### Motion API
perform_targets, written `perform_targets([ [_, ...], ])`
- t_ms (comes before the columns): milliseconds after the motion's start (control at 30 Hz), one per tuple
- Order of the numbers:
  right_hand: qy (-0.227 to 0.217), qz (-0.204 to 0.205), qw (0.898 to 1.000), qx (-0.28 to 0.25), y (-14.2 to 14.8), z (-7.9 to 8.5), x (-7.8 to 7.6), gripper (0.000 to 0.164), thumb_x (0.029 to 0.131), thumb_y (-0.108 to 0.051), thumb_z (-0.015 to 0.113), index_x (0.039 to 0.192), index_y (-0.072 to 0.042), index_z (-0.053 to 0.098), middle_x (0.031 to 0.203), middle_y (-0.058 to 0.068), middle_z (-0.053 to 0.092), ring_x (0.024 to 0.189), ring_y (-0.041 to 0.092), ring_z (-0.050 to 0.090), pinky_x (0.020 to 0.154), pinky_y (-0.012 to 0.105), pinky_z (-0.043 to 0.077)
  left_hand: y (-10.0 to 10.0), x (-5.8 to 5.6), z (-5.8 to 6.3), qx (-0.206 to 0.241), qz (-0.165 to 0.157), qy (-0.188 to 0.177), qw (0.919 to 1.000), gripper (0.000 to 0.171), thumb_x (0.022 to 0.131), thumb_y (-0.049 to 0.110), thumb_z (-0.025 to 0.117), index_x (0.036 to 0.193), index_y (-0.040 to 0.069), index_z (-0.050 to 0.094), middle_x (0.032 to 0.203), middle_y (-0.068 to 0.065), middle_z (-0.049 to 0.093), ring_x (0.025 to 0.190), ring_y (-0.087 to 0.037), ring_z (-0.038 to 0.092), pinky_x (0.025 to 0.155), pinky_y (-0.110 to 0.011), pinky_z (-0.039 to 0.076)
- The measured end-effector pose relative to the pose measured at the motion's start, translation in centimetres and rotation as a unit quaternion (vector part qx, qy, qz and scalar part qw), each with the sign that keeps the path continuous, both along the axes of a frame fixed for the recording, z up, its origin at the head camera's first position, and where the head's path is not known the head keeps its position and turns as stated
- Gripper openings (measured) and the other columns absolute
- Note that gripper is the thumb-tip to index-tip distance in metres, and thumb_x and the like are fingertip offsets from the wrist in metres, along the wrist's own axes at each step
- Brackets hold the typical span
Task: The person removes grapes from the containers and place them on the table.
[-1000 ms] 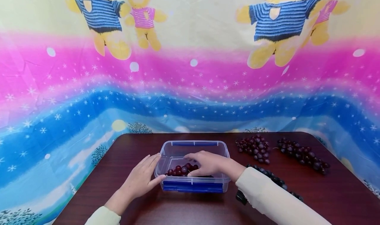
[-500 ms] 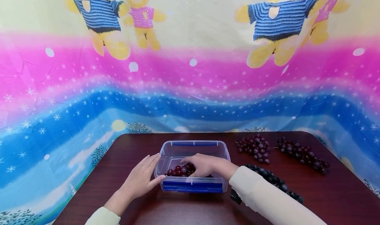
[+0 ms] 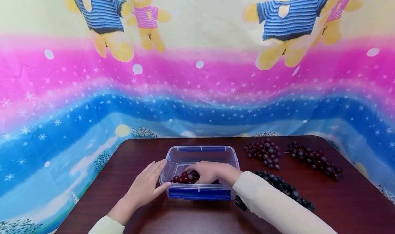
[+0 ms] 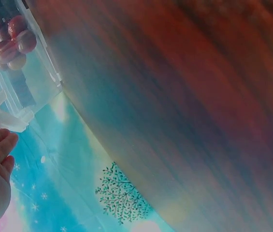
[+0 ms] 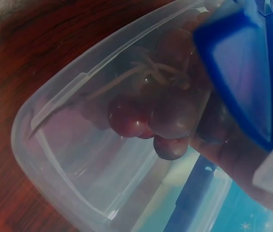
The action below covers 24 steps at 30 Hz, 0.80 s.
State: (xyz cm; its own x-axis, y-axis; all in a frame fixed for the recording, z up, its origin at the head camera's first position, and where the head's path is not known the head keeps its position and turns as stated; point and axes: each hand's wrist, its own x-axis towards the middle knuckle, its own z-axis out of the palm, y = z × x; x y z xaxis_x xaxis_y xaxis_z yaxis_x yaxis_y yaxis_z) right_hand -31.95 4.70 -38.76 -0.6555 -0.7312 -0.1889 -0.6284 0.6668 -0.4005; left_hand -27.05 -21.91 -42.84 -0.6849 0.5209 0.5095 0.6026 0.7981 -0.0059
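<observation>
A clear plastic food container (image 3: 163, 174) with blue clips stands at the middle of the table. Inside lies a bunch of red grapes (image 3: 184, 177), also seen through the container wall in the right wrist view, with a pale stem (image 5: 150, 67). My right hand (image 3: 208, 172) reaches into the container and grips the right part of this bunch, fingers over the far side and thumb on the near side. Its fingertips are partly hidden. My left hand (image 3: 145, 186), fingers straight, rests against the container's left rim; part of it shows in the left wrist view.
Right of the container, two bunches of dark red grapes lie toward the back: one nearer (image 3: 265, 154), one farther right (image 3: 314, 160). A bunch of black grapes (image 3: 285, 189) lies partly behind the right sleeve (image 3: 271, 203). A printed cloth (image 3: 197, 90) hangs behind the table (image 3: 135, 151).
My right hand has moved slightly left and settled over the red grapes, covering more of them. The left hand stays at the rim, and the container stands as before.
</observation>
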Motion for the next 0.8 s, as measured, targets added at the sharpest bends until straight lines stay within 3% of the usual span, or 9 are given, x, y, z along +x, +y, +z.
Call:
perform_targets([
  [233, -0.007, -0.007, 1.000, 0.003, -0.6, 0.0, 0.1, 0.058, 0.084, -0.043, 0.070, 0.137, -0.024, 0.055, 0.119, -0.007, 0.061, 0.103, 0.010, 0.056, 0.096, 0.039, 0.048, 0.0, 0.1, -0.1, 0.002, -0.003, 0.002, 1.0000, 0.070, 0.087, 0.042, 0.069, 0.136, -0.005, 0.052, 0.136, -0.017, 0.054, 0.128, -0.030, 0.049, 0.110, -0.047, 0.032],
  [467, 0.005, -0.014, 1.000, 0.004, -1.4, -0.2, 0.1, 0.053, 0.082, -0.034, 0.073, 0.132, -0.022, 0.059, 0.111, -0.009, 0.062, 0.098, 0.008, 0.055, 0.091, 0.033, 0.048, 0.0, 0.1, -0.2, -0.001, -0.004, 0.006, 1.0000, 0.071, 0.088, 0.045, 0.066, 0.137, -0.005, 0.051, 0.138, -0.016, 0.053, 0.129, -0.028, 0.047, 0.110, -0.046, 0.032],
  [800, 0.010, -0.033, 0.999, 0.003, -1.9, -0.8, 0.0, 0.052, 0.081, -0.039, 0.075, 0.129, -0.021, 0.061, 0.102, -0.010, 0.063, 0.087, 0.008, 0.056, 0.083, 0.031, 0.051, 0.0, 0.1, -0.1, -0.001, -0.004, 0.006, 1.0000, 0.071, 0.089, 0.046, 0.064, 0.137, -0.005, 0.051, 0.138, -0.016, 0.053, 0.129, -0.029, 0.048, 0.110, -0.047, 0.033],
])
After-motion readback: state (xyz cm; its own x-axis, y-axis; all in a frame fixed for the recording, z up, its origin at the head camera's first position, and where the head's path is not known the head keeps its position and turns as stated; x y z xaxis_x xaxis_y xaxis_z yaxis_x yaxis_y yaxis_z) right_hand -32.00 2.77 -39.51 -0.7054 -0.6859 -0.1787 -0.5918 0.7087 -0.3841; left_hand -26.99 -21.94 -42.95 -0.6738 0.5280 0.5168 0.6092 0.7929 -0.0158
